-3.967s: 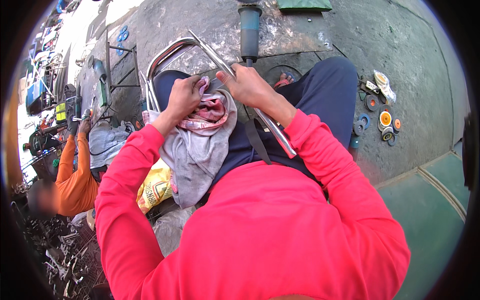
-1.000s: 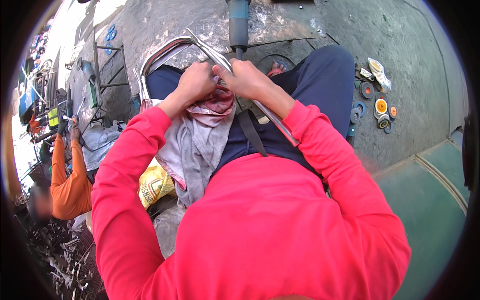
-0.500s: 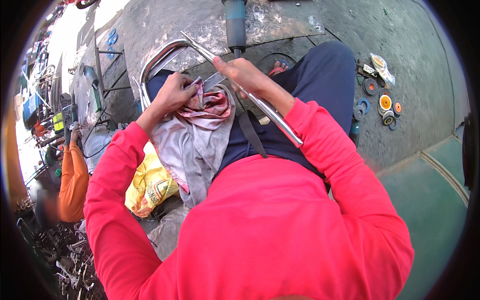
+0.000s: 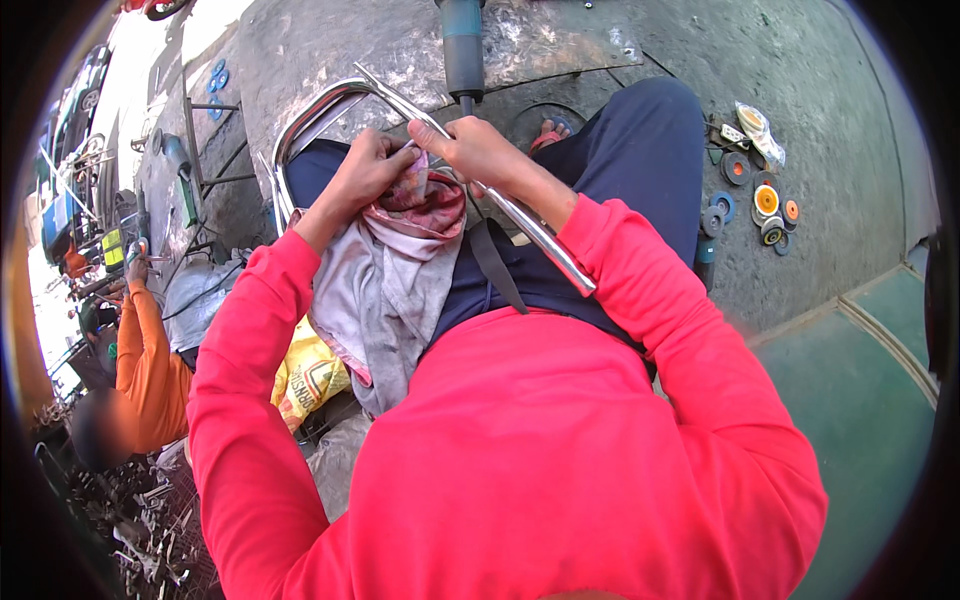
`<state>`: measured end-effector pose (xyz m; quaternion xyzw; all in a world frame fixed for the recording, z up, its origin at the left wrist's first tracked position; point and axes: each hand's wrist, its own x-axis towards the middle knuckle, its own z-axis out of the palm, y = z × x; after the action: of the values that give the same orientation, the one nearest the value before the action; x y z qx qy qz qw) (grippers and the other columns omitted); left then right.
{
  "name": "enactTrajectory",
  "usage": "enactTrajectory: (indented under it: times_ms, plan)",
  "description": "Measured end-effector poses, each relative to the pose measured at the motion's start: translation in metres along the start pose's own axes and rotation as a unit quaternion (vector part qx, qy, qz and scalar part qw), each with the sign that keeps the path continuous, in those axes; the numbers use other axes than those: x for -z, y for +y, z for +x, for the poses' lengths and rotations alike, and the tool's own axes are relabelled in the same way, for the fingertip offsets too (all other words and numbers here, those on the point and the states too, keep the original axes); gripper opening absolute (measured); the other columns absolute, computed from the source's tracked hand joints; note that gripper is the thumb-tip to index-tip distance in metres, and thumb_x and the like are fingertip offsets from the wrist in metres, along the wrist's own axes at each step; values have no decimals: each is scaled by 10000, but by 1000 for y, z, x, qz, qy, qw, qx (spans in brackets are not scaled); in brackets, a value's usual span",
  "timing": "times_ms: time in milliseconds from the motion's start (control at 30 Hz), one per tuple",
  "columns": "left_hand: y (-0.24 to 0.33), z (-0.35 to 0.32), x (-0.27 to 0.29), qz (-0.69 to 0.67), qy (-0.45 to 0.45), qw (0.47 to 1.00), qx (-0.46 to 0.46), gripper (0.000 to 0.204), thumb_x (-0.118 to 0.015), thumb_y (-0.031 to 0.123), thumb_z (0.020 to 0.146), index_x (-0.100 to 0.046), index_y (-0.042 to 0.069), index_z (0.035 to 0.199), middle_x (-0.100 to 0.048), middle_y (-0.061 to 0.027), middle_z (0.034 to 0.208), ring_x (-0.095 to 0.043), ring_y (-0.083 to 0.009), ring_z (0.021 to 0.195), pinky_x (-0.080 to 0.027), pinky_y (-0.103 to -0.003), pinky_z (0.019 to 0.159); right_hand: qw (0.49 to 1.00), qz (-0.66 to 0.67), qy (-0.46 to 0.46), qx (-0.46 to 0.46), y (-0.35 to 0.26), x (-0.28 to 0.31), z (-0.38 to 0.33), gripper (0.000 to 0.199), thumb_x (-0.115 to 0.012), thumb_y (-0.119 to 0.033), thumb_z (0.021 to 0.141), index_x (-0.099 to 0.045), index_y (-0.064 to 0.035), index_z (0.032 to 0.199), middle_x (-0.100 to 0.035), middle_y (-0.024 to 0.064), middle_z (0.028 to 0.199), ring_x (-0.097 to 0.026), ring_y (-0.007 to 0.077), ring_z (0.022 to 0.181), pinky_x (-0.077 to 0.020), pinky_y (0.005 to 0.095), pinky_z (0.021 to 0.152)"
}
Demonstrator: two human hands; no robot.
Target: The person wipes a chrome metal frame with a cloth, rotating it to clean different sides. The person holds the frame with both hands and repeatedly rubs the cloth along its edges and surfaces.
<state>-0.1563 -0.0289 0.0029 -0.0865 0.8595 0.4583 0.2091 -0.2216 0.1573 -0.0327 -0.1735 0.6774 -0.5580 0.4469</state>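
Observation:
A shiny bent metal tube frame (image 4: 545, 240) lies across my lap, its curved end on the left and one straight leg running down under my right forearm. My right hand (image 4: 478, 150) is closed round that leg near its upper part. A stained grey and pink cloth (image 4: 380, 290) drapes over my left thigh. With its fingers pinched, my left hand (image 4: 368, 172) grips the bunched top of the cloth, close beside the right hand. The cloth's upper end is partly hidden behind my fingers.
A teal and black power tool (image 4: 462, 55) lies ahead. Several grinding discs (image 4: 766, 200) sit on the floor at right. Left are a yellow bag (image 4: 308, 375), a metal stand (image 4: 228, 180), another power tool (image 4: 178, 158) and a person in orange (image 4: 150, 350) beside metal scraps (image 4: 150, 520).
My left hand has moved right and slightly up with the cloth, nearer to my right hand. The right hand still grips the tube. The person in orange has shifted slightly.

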Motion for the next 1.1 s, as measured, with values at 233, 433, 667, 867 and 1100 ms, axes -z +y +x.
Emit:
enactTrajectory:
  times_ms: [233,433,667,867,1100]
  plan:
    - [2,-10,15,78,-17,996,48,324,-637,222,861,-657,-100,832,-512,-49,536,-438,-53,551,-395,-310,502,999,-25,37,2,1,-3,0,828,-491,-725,847,-638,71,674,-609,196,619,-633,280,582,-465,406,518]
    - [-9,-24,24,34,-22,998,55,336,-644,215,849,-654,-114,778,-527,-22,540,-430,-53,537,-388,-298,490,999,-44,16,-21,-6,2,-3,831,-494,-723,845,-647,81,706,-616,222,638,-630,294,582,-474,421,546]
    - [-11,-6,11,-32,-26,997,71,348,-632,196,865,-612,-95,675,-463,37,554,-398,-46,537,-342,-284,464,998,-48,31,-15,-8,-1,-8,806,-534,-700,834,-624,78,643,-598,195,588,-623,274,552,-469,410,519]
    - [-3,6,-1,-7,-7,998,69,385,-637,218,877,-588,-90,652,-443,44,551,-378,-49,539,-321,-290,455,999,-35,24,-15,-6,-2,-7,811,-523,-703,840,-600,65,590,-581,172,563,-601,271,525,-458,418,506]
    - [0,-5,14,59,-26,995,70,378,-649,247,856,-600,-103,722,-428,-17,518,-381,-65,522,-345,-312,470,998,-53,31,-5,-3,-2,-3,872,-431,-709,881,-609,97,601,-588,228,575,-626,333,561,-484,455,558]
